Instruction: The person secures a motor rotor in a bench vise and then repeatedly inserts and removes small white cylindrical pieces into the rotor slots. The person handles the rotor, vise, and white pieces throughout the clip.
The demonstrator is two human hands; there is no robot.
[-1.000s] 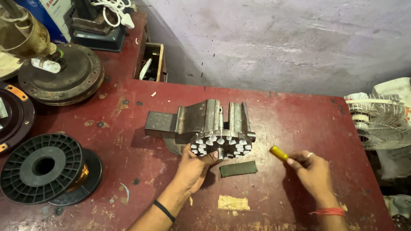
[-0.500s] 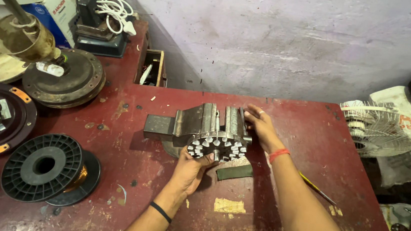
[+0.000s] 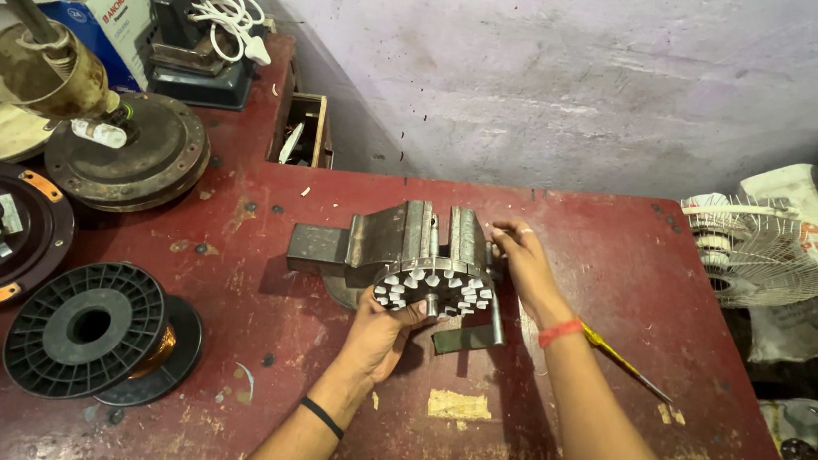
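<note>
Steadying a slotted stator (image 3: 433, 287) near a blue-white box (image 3: 116, 2), left hand (image 3: 381, 332)

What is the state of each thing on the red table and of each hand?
Stator core: held in the bench vise, slots without wire.
Left hand: supports the core from below.
Right hand: touches the vise's right side.
Screwdriver: lying on the table, not held.
Black spool: lying flat, a little copper wire showing.

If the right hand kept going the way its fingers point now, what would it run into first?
The right hand points up-left, fingertips already at the right end of the grey metal bench vise clamping the round slotted motor stator. It would probably press into that vise end first, though depth is unclear.
</note>
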